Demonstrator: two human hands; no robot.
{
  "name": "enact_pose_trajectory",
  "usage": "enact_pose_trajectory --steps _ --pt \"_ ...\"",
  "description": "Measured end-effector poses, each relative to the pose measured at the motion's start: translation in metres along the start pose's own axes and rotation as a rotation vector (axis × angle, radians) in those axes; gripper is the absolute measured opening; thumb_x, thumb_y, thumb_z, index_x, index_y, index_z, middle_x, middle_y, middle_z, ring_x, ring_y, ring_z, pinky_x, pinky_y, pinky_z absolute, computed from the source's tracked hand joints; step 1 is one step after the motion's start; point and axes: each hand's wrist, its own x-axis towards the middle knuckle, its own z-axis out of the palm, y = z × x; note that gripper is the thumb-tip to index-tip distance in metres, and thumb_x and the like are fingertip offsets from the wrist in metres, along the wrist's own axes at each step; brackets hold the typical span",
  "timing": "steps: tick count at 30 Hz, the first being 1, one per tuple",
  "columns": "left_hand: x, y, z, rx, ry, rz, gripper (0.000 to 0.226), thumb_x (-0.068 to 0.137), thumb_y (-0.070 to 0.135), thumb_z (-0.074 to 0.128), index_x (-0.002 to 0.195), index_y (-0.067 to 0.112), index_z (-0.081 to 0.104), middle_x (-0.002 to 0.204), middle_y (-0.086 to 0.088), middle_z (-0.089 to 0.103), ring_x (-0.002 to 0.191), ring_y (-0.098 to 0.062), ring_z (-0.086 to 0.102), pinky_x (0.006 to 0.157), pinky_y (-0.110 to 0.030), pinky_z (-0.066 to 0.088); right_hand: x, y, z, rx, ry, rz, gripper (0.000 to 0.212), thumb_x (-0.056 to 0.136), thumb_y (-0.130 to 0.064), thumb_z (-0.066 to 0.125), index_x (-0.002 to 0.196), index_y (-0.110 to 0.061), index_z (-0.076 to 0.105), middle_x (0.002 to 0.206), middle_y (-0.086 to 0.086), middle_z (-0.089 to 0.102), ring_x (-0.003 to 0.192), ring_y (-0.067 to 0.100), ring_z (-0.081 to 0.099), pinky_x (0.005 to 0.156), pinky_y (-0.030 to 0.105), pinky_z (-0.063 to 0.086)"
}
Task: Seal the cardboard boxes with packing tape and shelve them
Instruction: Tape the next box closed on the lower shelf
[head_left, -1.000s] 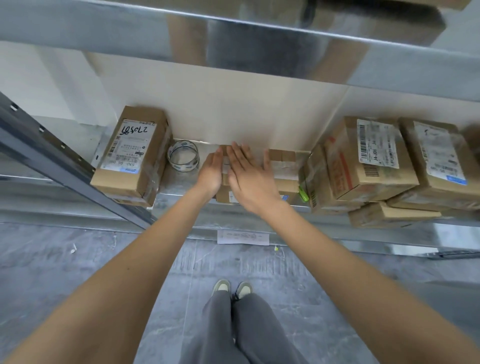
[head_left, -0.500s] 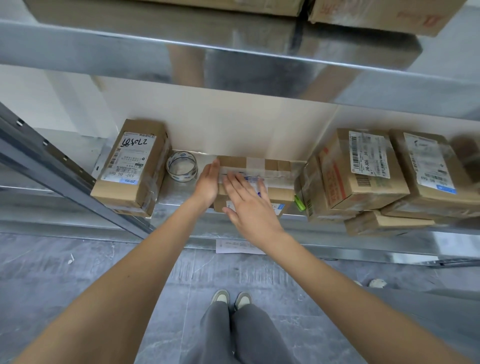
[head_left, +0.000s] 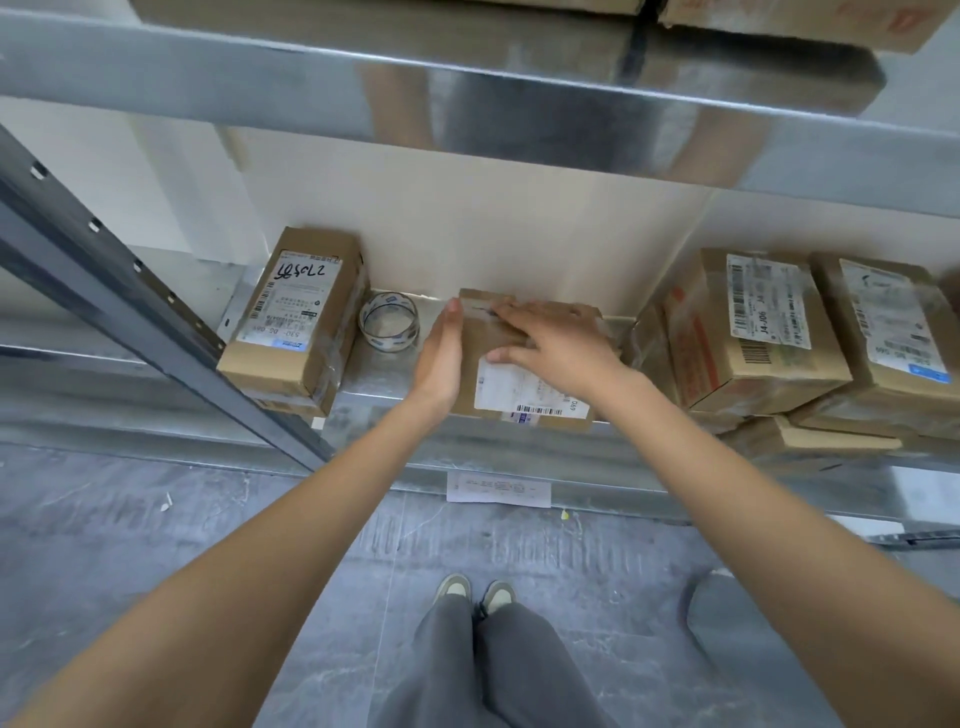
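Note:
A small cardboard box (head_left: 511, 387) with a white shipping label lies on the metal shelf (head_left: 384, 379), straight ahead of me. My left hand (head_left: 441, 353) stands on edge with straight fingers against the box's left side. My right hand (head_left: 558, 340) lies flat on the box's top, fingers spread and pointing left, covering most of the top. A roll of clear packing tape (head_left: 388, 321) stands on the shelf just left of my left hand, not touched.
A labelled box (head_left: 296, 317) with handwritten numbers sits left of the tape. Several taped boxes (head_left: 753, 332) are stacked at the right. A grey slanted upright (head_left: 130, 291) crosses at left. An upper shelf (head_left: 467, 88) overhangs. A paper slip (head_left: 497, 488) lies on the floor.
My right hand slid from the box's front back onto its top and turned its fingers leftward. My left hand stayed at the box's left side. The box's label now shows.

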Motion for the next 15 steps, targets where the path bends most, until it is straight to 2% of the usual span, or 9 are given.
enact_pose_trajectory --steps 1,3,5,7,8,10,13,14,15 --pt "0.0 -0.001 -0.002 0.052 0.006 0.03 0.063 0.099 0.063 0.022 0.146 0.026 0.042 0.148 0.001 0.046 0.138 -0.017 0.039 0.115 -0.028 0.023 0.004 0.001 -0.011 0.02 -0.039 0.01 0.061 0.09 -0.062 0.051 0.144 -0.036 0.04 0.146 -0.01 0.048 0.131 0.02 0.046 0.106 0.039 0.032" --pt "0.003 -0.004 -0.004 0.157 -0.007 0.077 0.065 0.097 0.067 0.019 0.14 0.028 0.047 0.14 -0.004 0.054 0.132 -0.022 0.047 0.111 -0.033 0.032 0.021 0.005 -0.02 0.081 -0.16 0.064 0.057 0.089 -0.064 0.05 0.14 -0.04 0.045 0.132 -0.007 0.059 0.119 0.022 0.054 0.099 0.039 0.039" --pt "0.006 -0.011 -0.005 0.258 -0.02 0.084 0.066 0.096 0.067 0.017 0.137 0.027 0.05 0.134 -0.008 0.059 0.126 -0.027 0.052 0.106 -0.035 0.038 0.035 0.008 -0.02 0.167 -0.257 0.083 0.051 0.088 -0.063 0.053 0.132 -0.037 0.054 0.117 -0.006 0.064 0.11 0.022 0.057 0.094 0.038 0.043" --pt "0.007 -0.02 -0.006 0.303 -0.003 0.118 0.063 0.098 0.061 0.015 0.139 0.027 0.048 0.136 -0.011 0.057 0.128 -0.029 0.049 0.102 -0.034 0.037 0.045 0.009 -0.015 0.207 -0.293 0.035 0.038 0.09 -0.055 0.057 0.119 -0.031 0.062 0.103 -0.005 0.065 0.102 0.021 0.059 0.081 0.031 0.044" --pt "0.009 -0.023 -0.006 0.308 -0.004 0.149 0.06 0.1 0.059 0.016 0.14 0.026 0.046 0.136 -0.01 0.057 0.128 -0.029 0.049 0.102 -0.034 0.037 0.048 0.009 -0.015 0.227 -0.303 0.013 0.031 0.091 -0.051 0.058 0.113 -0.029 0.063 0.1 -0.003 0.065 0.098 0.021 0.059 0.074 0.028 0.042" --pt "0.009 -0.022 -0.008 0.279 -0.024 0.198 0.059 0.101 0.055 0.017 0.144 0.024 0.041 0.138 -0.006 0.055 0.127 -0.024 0.05 0.103 -0.032 0.037 0.05 0.01 -0.018 0.273 -0.332 0.011 0.033 0.092 -0.046 0.059 0.117 -0.024 0.064 0.102 0.002 0.065 0.097 0.021 0.059 0.07 0.025 0.04" --pt "0.012 -0.015 -0.009 0.214 -0.034 0.181 0.053 0.105 0.046 0.02 0.143 0.017 0.042 0.135 0.002 0.053 0.124 -0.014 0.048 0.097 -0.021 0.034 0.055 0.007 -0.018 0.271 -0.312 0.041 0.034 0.092 -0.049 0.058 0.117 -0.026 0.064 0.101 -0.001 0.066 0.104 0.023 0.061 0.084 0.033 0.044" --pt "0.014 -0.014 -0.008 0.186 -0.027 0.149 0.051 0.106 0.043 0.02 0.144 0.017 0.042 0.138 0.0 0.053 0.126 -0.015 0.048 0.099 -0.021 0.034 0.056 0.005 -0.015 0.222 -0.285 0.051 0.032 0.093 -0.049 0.054 0.119 -0.03 0.062 0.105 -0.005 0.065 0.11 0.023 0.058 0.092 0.038 0.041" --pt "0.016 -0.014 -0.007 0.164 -0.021 0.131 0.051 0.106 0.043 0.021 0.145 0.017 0.041 0.141 -0.002 0.051 0.13 -0.017 0.046 0.104 -0.024 0.033 0.055 0.003 -0.009 0.153 -0.25 0.051 0.035 0.096 -0.048 0.049 0.127 -0.034 0.056 0.118 -0.006 0.062 0.121 0.023 0.052 0.1 0.042 0.036"
